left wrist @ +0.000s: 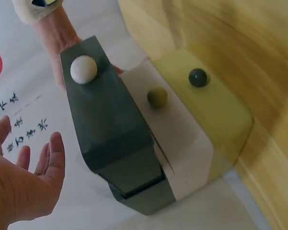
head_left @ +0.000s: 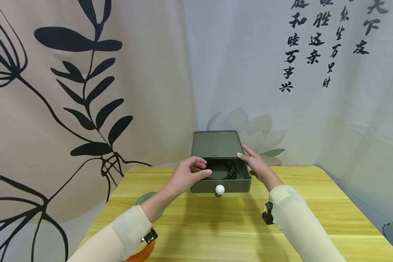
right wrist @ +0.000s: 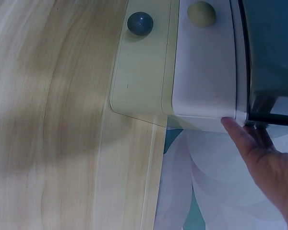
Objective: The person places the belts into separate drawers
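Note:
A small stacked drawer unit [head_left: 215, 143] stands at the table's far edge, its dark green top drawer [left wrist: 105, 115] pulled out. Inside lies a coiled black cable [head_left: 231, 170]. A white knob [head_left: 220, 189] sits on the drawer front. Below are a white drawer [right wrist: 206, 72] with a yellowish knob and a pale yellow-green one [right wrist: 141, 76] with a dark knob. My left hand [head_left: 187, 172] hovers at the drawer's left side, fingers loosely bent and holding nothing. My right hand [head_left: 260, 168] rests against the unit's right side, thumb near the top's front corner.
On the wooden table [head_left: 281, 225], a green round object [head_left: 146, 197] is partly hidden behind my left forearm. Nearer me lies an orange ring-shaped object [head_left: 145, 253], partly covered by the left sleeve. A printed cloth [head_left: 157, 91] hangs behind the table.

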The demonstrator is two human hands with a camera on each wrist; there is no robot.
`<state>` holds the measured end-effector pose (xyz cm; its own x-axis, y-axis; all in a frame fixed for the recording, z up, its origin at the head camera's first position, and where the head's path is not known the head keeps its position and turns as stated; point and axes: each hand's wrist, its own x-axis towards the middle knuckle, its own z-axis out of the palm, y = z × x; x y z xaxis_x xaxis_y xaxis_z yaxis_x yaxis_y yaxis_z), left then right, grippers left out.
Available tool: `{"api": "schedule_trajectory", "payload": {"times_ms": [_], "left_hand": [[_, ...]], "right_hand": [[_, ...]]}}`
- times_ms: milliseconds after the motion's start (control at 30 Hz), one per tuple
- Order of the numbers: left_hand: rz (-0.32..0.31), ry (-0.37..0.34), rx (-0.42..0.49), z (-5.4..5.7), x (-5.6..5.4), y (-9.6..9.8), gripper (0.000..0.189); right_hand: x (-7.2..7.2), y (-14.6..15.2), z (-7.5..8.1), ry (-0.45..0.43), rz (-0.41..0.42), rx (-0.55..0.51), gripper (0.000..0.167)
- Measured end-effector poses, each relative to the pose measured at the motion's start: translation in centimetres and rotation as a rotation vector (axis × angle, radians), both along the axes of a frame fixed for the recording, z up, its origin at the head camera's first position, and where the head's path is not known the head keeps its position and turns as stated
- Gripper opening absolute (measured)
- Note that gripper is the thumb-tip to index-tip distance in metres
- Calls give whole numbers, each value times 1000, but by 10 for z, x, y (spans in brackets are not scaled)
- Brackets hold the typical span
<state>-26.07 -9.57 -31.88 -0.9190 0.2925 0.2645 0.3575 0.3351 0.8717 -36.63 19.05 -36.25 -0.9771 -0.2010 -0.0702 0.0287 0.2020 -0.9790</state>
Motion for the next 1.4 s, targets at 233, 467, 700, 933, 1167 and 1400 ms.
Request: {"api": "schedule_trajectory", "payload": {"times_ms": [233, 467, 700, 933, 1167, 1400], "left_hand": [[4, -34, 5, -14, 11, 2, 35], [13, -63, 14, -28, 16, 4, 40], [23, -54, 36, -39, 18, 10, 38], [35, -36, 64, -49, 22, 14, 36], [46, -38, 84, -58, 25, 17, 36], [53, -39, 88, -71, 24, 23, 35]], "right_hand": [[2, -2, 1, 4, 6, 1, 68], [3, -2, 3, 4, 8, -3, 68], [4, -2, 3, 0, 4, -3, 68], [3, -2, 2, 3, 4, 0, 68], [3, -2, 2, 2, 1, 9, 68], [4, -3, 3, -1, -3, 7, 68]]}}
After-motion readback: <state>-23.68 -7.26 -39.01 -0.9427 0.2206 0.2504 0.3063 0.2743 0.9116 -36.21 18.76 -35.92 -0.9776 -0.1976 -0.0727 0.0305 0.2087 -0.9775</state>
